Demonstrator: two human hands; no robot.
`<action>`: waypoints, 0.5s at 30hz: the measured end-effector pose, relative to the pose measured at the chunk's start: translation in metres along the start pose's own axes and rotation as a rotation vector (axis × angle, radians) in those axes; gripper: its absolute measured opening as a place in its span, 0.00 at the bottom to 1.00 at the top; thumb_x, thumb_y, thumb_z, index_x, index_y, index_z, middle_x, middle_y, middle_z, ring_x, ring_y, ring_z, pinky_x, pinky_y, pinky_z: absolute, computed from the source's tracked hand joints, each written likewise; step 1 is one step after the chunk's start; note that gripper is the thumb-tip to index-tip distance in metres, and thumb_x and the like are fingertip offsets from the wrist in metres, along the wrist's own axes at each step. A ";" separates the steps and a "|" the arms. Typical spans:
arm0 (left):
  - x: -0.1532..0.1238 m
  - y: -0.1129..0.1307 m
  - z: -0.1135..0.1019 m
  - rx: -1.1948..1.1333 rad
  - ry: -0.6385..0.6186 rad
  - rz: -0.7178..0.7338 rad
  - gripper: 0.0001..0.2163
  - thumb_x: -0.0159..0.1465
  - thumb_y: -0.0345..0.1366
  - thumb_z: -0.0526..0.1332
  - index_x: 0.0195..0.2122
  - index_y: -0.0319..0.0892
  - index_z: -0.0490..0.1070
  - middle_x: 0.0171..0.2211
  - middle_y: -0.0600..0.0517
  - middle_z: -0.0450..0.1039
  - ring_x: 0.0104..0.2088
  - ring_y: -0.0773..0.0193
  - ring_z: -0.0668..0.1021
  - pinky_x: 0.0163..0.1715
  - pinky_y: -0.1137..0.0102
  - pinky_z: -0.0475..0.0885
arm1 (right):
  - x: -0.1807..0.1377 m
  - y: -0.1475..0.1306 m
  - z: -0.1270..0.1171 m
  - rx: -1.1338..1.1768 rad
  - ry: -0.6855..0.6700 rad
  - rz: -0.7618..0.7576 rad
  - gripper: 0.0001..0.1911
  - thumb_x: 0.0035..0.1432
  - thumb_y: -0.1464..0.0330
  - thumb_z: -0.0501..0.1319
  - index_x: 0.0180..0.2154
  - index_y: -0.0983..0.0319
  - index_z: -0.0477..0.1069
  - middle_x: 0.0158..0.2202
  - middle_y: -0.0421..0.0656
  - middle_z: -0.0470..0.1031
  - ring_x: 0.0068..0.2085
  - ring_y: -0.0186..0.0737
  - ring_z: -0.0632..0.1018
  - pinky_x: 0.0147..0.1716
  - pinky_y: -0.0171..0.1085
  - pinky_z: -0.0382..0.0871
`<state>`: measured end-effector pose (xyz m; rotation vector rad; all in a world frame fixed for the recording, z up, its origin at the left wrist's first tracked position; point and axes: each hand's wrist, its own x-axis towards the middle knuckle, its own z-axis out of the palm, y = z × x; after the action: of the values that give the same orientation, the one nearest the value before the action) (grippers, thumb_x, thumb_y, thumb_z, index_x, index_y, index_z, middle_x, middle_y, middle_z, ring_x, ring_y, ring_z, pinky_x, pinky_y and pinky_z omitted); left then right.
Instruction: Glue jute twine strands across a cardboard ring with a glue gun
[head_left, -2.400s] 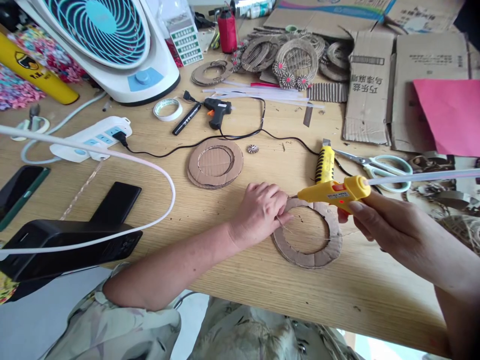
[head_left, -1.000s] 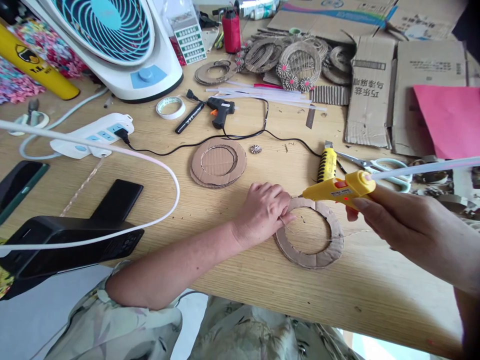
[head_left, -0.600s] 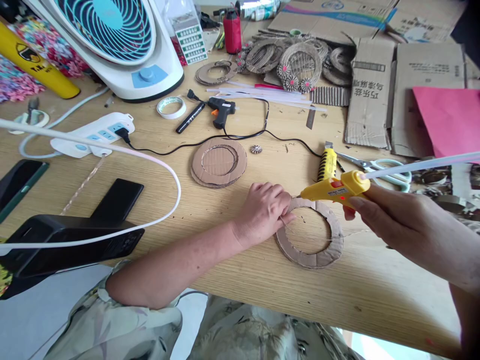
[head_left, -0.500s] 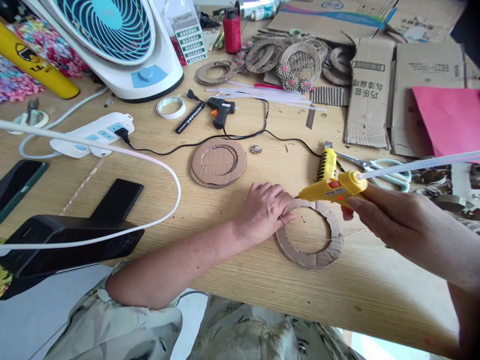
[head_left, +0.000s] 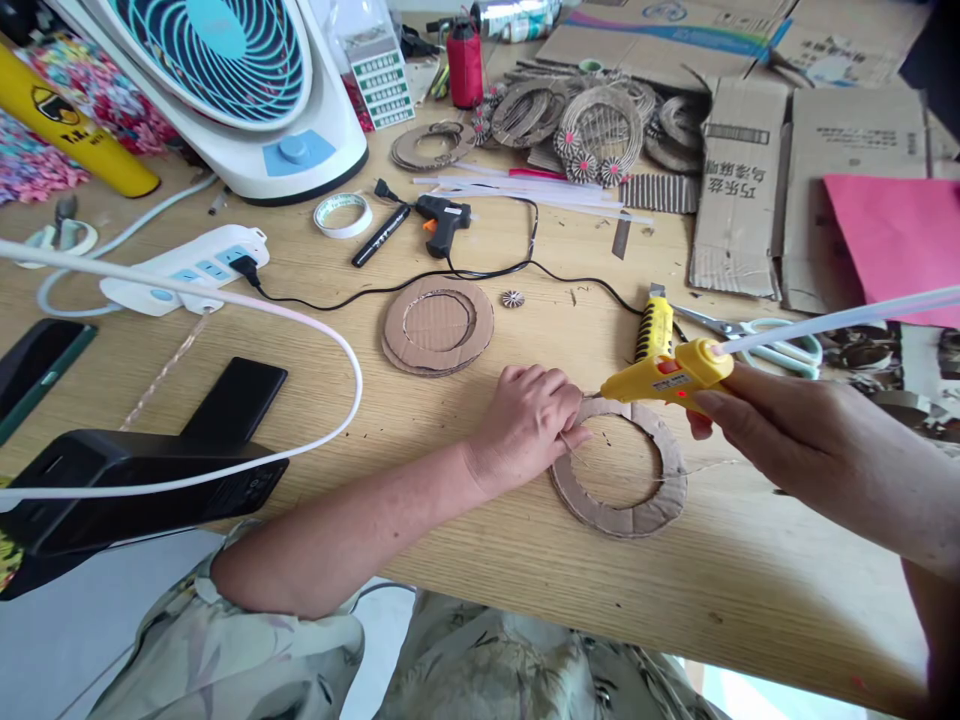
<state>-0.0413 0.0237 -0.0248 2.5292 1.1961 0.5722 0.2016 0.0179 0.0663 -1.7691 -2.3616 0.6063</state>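
Observation:
A flat cardboard ring [head_left: 671, 480] lies on the table in front of me. My left hand [head_left: 534, 425] is closed on its upper left edge, pressing it against the tabletop; a thin string shows by the fingertips and another trails off the ring's right side. Gripped in my right hand [head_left: 795, 430] is a yellow hot glue gun [head_left: 652, 382] with a clear glue stick [head_left: 840, 322] in its back. The gun's nozzle sits at the ring's top left, close to my left fingers. Whether glue is coming out cannot be seen.
Stacked cardboard rings [head_left: 439, 352] lie left of my hands, a small striped rosette [head_left: 512, 298] beside them. Behind the glue gun are a yellow utility knife [head_left: 655, 325] and scissors [head_left: 780, 345]. A black glue gun [head_left: 444, 222], power strip [head_left: 187, 268] and fan [head_left: 300, 150] stand farther back.
The yellow glue gun has shifted very slightly, its nozzle a touch to the right, and the glue stick's far end sits a little lower. My left hand and the ring stay put.

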 end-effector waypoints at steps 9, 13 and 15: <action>0.000 0.000 0.000 0.006 0.017 0.003 0.13 0.64 0.42 0.68 0.31 0.41 0.66 0.37 0.51 0.73 0.40 0.58 0.72 0.42 0.63 0.59 | 0.000 0.000 -0.002 0.002 -0.006 0.034 0.28 0.62 0.42 0.45 0.30 0.56 0.67 0.18 0.37 0.65 0.19 0.36 0.69 0.19 0.37 0.62; 0.000 0.000 0.000 0.003 0.015 0.003 0.14 0.63 0.42 0.68 0.31 0.41 0.66 0.37 0.51 0.73 0.40 0.58 0.72 0.42 0.63 0.59 | 0.001 0.001 0.000 0.003 -0.002 0.033 0.28 0.62 0.41 0.44 0.30 0.55 0.67 0.18 0.37 0.65 0.18 0.36 0.69 0.19 0.37 0.61; 0.000 0.000 0.000 -0.002 0.007 0.004 0.14 0.64 0.43 0.68 0.31 0.41 0.66 0.37 0.51 0.73 0.40 0.57 0.72 0.42 0.63 0.59 | 0.000 0.002 -0.001 0.009 -0.003 0.028 0.28 0.62 0.42 0.45 0.30 0.55 0.67 0.19 0.37 0.66 0.19 0.36 0.69 0.20 0.37 0.62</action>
<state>-0.0413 0.0233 -0.0249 2.5307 1.1925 0.5832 0.2030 0.0188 0.0661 -1.8020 -2.3357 0.6227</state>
